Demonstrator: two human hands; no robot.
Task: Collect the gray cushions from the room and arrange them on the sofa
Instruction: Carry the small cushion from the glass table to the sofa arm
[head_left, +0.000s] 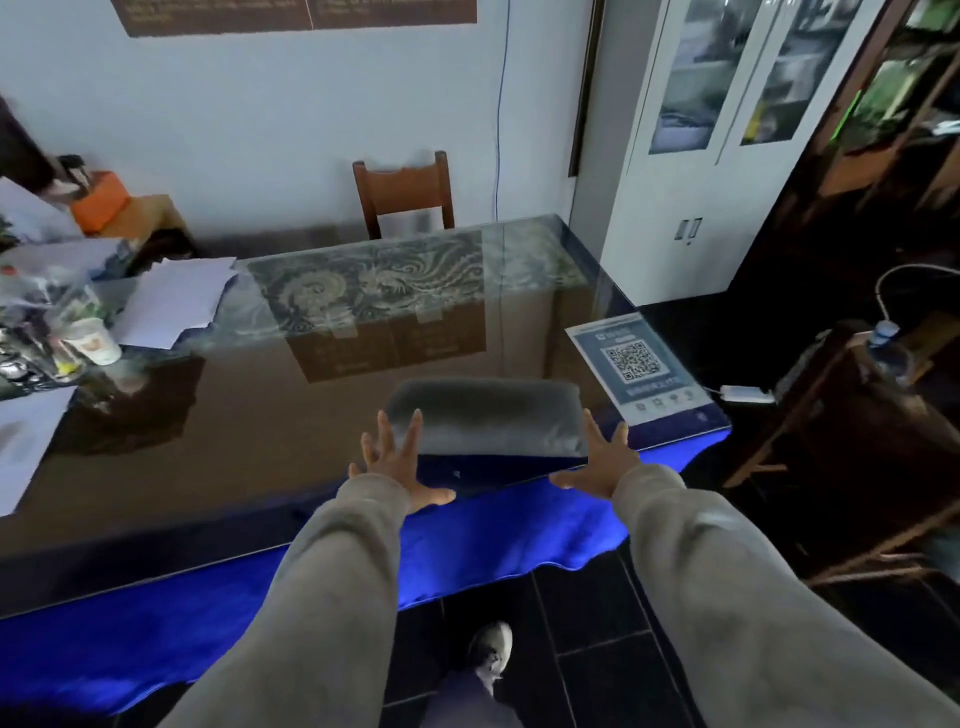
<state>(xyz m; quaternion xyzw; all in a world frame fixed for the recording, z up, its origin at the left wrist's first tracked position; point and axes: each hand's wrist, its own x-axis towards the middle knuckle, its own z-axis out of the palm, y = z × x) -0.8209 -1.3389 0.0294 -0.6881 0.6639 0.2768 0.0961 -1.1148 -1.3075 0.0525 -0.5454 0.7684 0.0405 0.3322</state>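
Note:
A gray cushion (488, 418) lies flat on the glass-topped table (249, 447), close to its near edge. My left hand (397, 467) is at the cushion's left end, fingers spread, its fingertips over the cushion's corner. At the right end, my right hand (597, 460) is spread the same way, fingertips by the cushion's edge. Neither hand holds anything. No sofa is in view.
A blue cloth (467, 535) hangs over the table's near edge. A QR-code card (639, 366) lies right of the cushion. Papers (171, 301), a paper cup (93, 340) and clutter fill the table's left. A wooden chair (405, 195) stands behind, a white cabinet (727, 156) at right.

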